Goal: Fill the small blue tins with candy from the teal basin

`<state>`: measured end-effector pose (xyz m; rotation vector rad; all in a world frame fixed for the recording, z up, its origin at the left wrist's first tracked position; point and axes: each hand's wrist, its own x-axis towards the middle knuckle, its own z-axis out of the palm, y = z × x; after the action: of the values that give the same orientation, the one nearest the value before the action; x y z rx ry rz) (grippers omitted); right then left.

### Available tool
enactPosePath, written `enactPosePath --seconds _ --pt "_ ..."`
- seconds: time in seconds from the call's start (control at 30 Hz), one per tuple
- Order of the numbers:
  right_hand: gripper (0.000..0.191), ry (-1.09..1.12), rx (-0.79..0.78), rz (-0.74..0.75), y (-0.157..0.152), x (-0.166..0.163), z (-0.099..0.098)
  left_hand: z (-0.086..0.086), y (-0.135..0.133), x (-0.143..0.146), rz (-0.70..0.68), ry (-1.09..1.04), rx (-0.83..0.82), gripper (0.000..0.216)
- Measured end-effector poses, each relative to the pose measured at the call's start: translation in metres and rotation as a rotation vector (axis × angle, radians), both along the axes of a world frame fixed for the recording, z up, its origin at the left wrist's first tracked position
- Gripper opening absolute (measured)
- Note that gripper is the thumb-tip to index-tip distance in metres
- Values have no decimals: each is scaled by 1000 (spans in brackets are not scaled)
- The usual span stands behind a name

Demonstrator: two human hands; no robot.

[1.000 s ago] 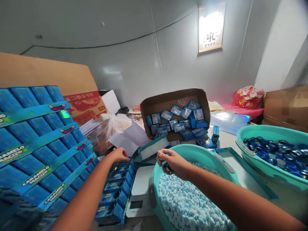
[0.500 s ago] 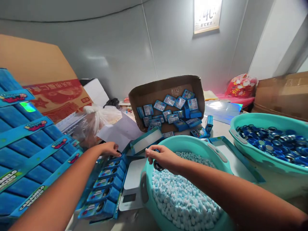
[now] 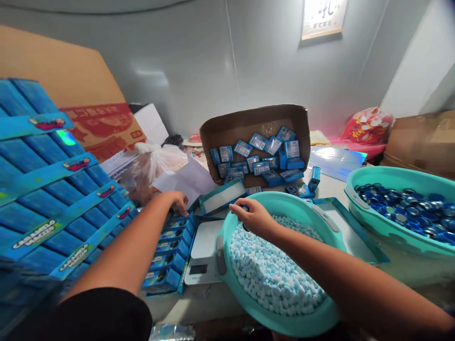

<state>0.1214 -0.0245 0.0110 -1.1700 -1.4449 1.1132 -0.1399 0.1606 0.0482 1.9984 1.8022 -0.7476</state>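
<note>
My left hand (image 3: 179, 203) reaches to the far end of a tray of small blue boxes (image 3: 168, 260), its fingers bent down onto the end box (image 3: 184, 220). The fingertips are partly hidden there. Over the far left part of a turquoise basin (image 3: 280, 327) is my right hand (image 3: 253, 215), its fingers closed on a small dark round tin (image 3: 246, 208) that is mostly hidden by the hand. White and pale blue candies (image 3: 273, 270) fill this basin. Between the tray and the basin lies a white scale (image 3: 204, 251).
Filled blue display trays (image 3: 71, 189) are stacked high at the left. A cardboard box (image 3: 256, 116) of loose blue boxes lies behind. To the right, another turquoise basin (image 3: 391, 227) holds round blue metal pieces (image 3: 408, 206). An empty tray (image 3: 344, 227) lies between the basins.
The view has shifted, so most things sit further right. My right hand has risen slightly and the dark round tin shows less under it. My left hand stays at the tray's far end.
</note>
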Motion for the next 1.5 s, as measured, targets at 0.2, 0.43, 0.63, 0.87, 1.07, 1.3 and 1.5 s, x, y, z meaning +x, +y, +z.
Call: enactPosePath --seconds 0.2,0.43,0.63,0.87,1.07,1.3,1.5 --pt "31 163 -210 -26 3 1 11 10 -56 30 4 -357 343 19" --pt "25 464 -444 -132 3 -4 4 -28 -197 115 21 -1075 593 34" --pt "22 425 -473 -113 2 -7 -10 -41 -219 131 -29 -1122 701 21" --pt "24 333 -345 -75 10 -7 2 -24 -212 80 -90 -969 1071 26" --pt "31 229 -269 -73 12 -1 3 -33 -150 -18 -105 -335 987 35" --pt "35 211 -188 -23 7 -4 4 -57 -126 -32 -248 -241 856 43" --pt "36 195 -176 -10 4 -3 8 -65 -137 -26 -232 -185 830 50"
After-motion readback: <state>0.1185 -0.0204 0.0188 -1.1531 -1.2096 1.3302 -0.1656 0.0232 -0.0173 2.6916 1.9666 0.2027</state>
